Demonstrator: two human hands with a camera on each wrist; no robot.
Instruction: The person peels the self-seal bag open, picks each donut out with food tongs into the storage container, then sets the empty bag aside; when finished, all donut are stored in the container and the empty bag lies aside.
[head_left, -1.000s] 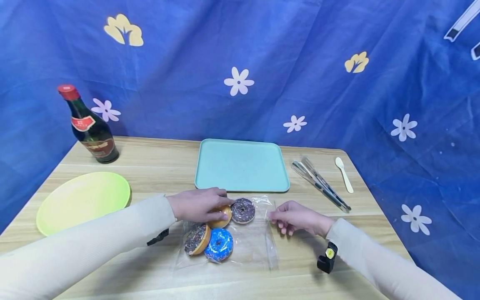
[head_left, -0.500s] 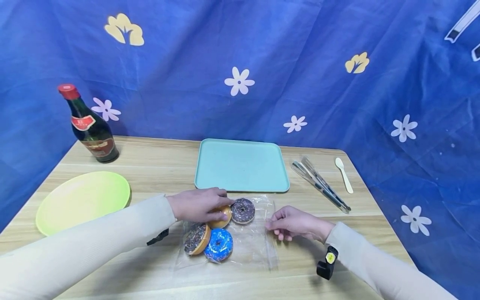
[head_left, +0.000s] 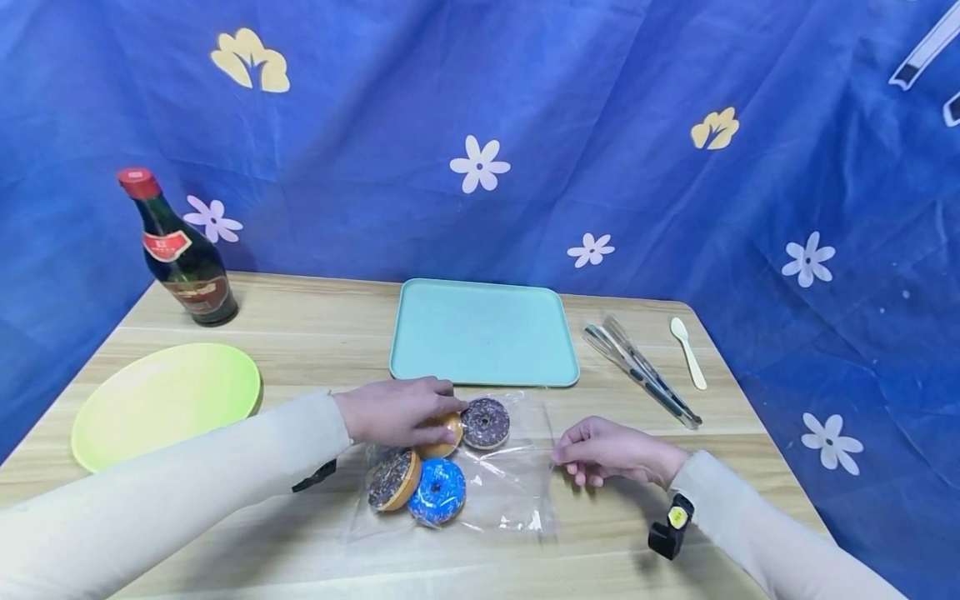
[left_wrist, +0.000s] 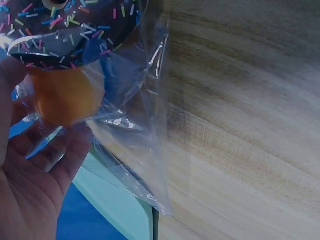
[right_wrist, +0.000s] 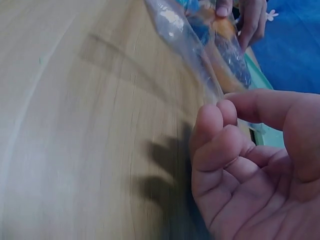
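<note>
A clear plastic bag (head_left: 502,500) lies with several toy donuts in it. A chocolate donut (head_left: 486,422) with sprinkles lies at the top, a blue donut (head_left: 438,492) at the bottom, and another chocolate donut (head_left: 393,479) stands tilted on its edge. My left hand (head_left: 401,411) grips an orange-brown donut (head_left: 442,437) through the plastic; the left wrist view shows its fingers (left_wrist: 70,155) curled against the orange base (left_wrist: 67,97). With thumb and forefinger my right hand (head_left: 615,452) pinches the bag's right edge, seen close up in the right wrist view at the bag (right_wrist: 200,65).
Behind the bag lies a turquoise tray (head_left: 483,333). Metal tongs (head_left: 641,371) and a small white spoon (head_left: 688,352) lie to the right. A green plate (head_left: 168,404) and a dark red-capped bottle (head_left: 183,258) stand on the left. A blue cloth hangs behind the table.
My right hand dips slightly and shifts left, then moves right, drawing the bag's edge flatter and tauter. My left hand stays on the orange-brown donut.
</note>
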